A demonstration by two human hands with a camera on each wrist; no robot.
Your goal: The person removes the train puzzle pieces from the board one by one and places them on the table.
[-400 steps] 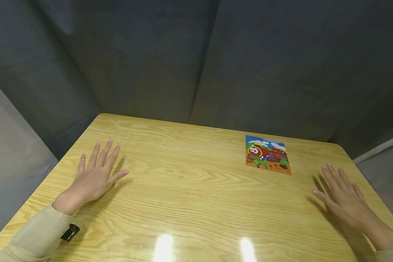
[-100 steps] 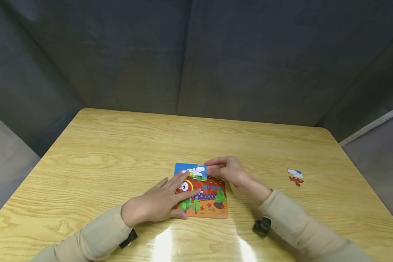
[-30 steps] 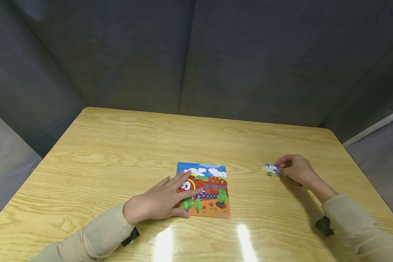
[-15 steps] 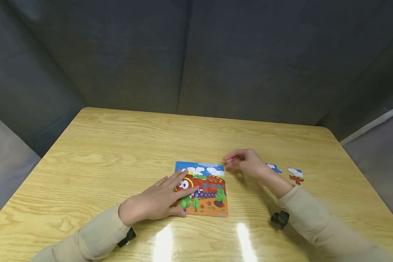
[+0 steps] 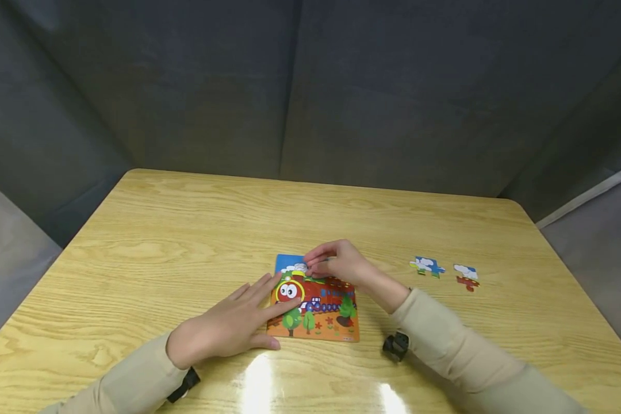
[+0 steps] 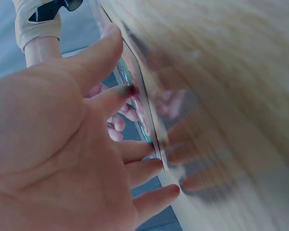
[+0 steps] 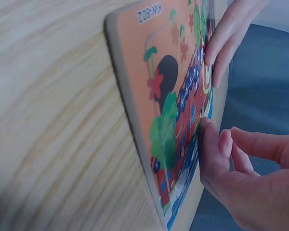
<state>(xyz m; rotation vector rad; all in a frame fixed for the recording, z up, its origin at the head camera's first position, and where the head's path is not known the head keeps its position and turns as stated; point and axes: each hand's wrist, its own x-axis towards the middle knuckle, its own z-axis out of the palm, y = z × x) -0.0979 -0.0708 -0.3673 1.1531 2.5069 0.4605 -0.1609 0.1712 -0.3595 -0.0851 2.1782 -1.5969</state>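
On the left of the puzzle (image 5: 317, 315) our left hand (image 5: 230, 326) lies spread; on its top our right hand (image 5: 341, 264) seems to pry, grip unclear; next needs gentle lifting

The left hand (image 6: 72, 139) spreads its fingers (image 6: 144, 172) at the side of a thin board (image 6: 145, 103) lying flat on the glossy bench (image 6: 245, 96), in from the far edge; beyond show the right hand (image 6: 117, 126) and its sleeve (image 6: 38, 31).

Light wood-grain table (image 5: 202, 218), rounded far corners. Dark cloth (image 5: 186, 86) behind, vertical fold near center. Lighter grey surface (image 5: 5, 247) at left, another grey surface (image 5: 600, 247) at right. Two glare patches (image 5: 257, 379) on near tabletop.
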